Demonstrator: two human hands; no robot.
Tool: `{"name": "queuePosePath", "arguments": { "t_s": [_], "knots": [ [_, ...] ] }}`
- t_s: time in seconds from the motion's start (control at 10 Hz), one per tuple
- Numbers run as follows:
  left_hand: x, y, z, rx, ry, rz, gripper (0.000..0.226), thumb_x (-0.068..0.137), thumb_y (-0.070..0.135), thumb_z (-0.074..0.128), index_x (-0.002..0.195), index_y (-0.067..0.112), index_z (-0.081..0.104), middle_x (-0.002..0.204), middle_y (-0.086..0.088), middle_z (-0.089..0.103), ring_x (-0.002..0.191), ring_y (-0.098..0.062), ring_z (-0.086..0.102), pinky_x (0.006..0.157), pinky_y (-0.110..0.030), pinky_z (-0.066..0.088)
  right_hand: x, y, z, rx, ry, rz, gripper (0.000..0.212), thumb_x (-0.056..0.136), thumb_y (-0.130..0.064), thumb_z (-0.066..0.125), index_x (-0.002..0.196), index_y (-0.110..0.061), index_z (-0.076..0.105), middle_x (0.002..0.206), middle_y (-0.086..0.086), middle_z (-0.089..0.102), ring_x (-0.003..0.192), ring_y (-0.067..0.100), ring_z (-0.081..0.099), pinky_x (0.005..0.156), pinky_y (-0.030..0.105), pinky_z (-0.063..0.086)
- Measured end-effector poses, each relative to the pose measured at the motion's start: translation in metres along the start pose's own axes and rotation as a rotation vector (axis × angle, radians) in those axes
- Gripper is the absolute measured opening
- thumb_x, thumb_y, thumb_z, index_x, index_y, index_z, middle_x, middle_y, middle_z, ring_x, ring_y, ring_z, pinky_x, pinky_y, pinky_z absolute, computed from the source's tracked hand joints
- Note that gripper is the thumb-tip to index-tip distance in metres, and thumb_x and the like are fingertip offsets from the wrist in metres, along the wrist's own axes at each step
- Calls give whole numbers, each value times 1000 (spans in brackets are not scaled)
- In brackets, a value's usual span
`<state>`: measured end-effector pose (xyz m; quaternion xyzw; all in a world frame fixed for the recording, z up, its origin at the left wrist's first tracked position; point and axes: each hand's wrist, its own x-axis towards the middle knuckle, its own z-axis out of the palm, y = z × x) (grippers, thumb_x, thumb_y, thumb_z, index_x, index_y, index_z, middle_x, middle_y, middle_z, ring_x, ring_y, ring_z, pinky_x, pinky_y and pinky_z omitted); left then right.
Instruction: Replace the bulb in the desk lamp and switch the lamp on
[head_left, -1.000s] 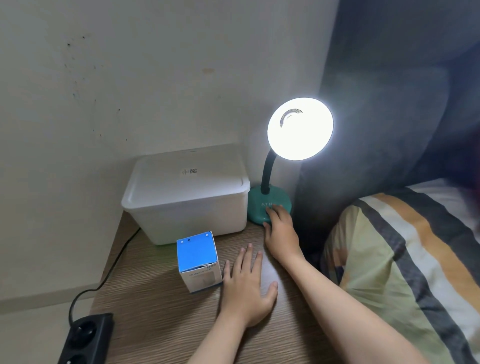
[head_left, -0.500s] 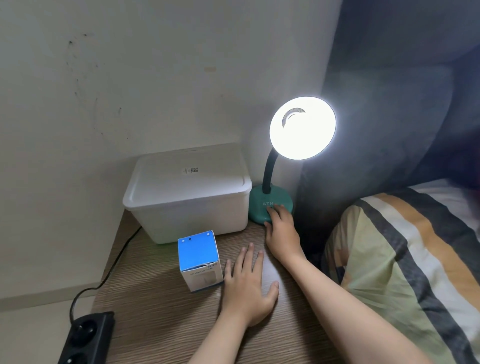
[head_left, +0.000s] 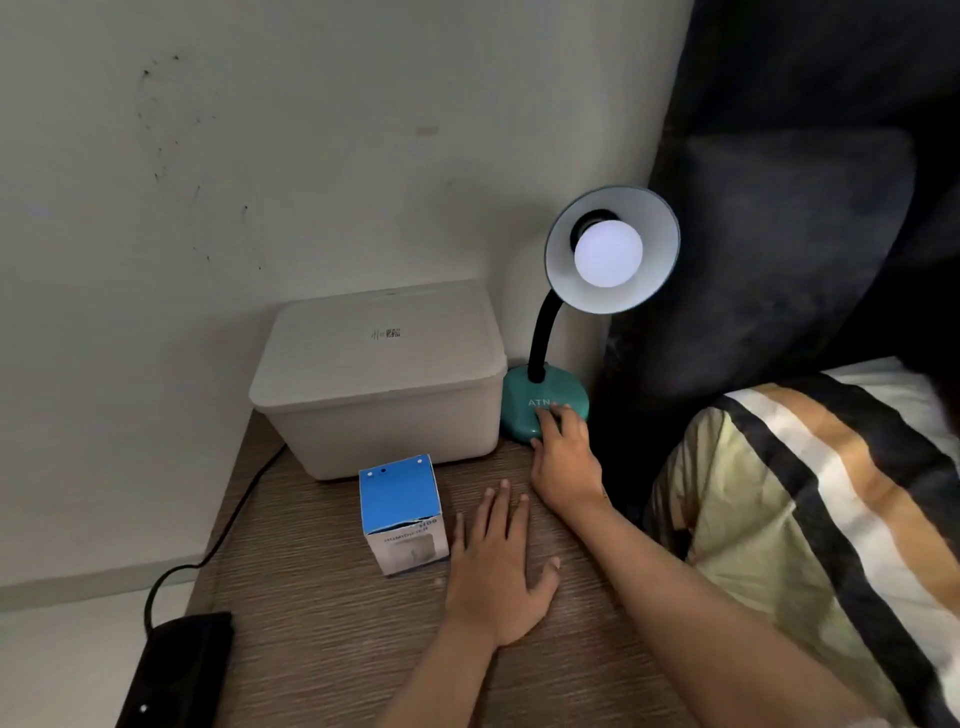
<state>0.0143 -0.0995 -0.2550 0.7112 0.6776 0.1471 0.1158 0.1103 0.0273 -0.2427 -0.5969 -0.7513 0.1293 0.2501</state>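
Right hand (head_left: 566, 460) fingertips (head_left: 551, 415) press on the front of the teal round lamp base (head_left: 524, 410), right where the switch should sit; the switch itself is hidden under them. Nothing is pinched, fingers bunched together. Round white bulb (head_left: 608, 253) sits seated in the teal cone shade (head_left: 654, 280) up and behind the fingertips, and looks dim or unlit. Left hand (head_left: 498, 571) lies flat and spread on the wood-grain tabletop (head_left: 322, 623), nearer the body, just beside the blue-topped cardboard box (head_left: 400, 514).

Advice: press straight down on the switch, steady the base against sliding, confirm the bulb is lit before letting go.
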Motion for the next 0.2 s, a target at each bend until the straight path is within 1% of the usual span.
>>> {"name": "queuePosePath", "arguments": {
  "t_s": [0.1,0.2],
  "knots": [
    [-1,-1,0,-9,8,-2,74,82,59,29,145,27,8,157,4,-1,143,-14,-7,113,-42,-4,2,2,2,21,8,-19,48,91,-16,47,138,-12,35,143,11,33,135,26,26,101,40,43],
    [-1,2,-1,-21,-2,-8,74,81,59,29,145,25,11,157,2,1,143,-15,-5,113,-43,-3,-2,2,-1,110,56,10,51,92,-15,47,140,-13,32,149,12,29,141,25,21,108,35,34]
  ]
}}
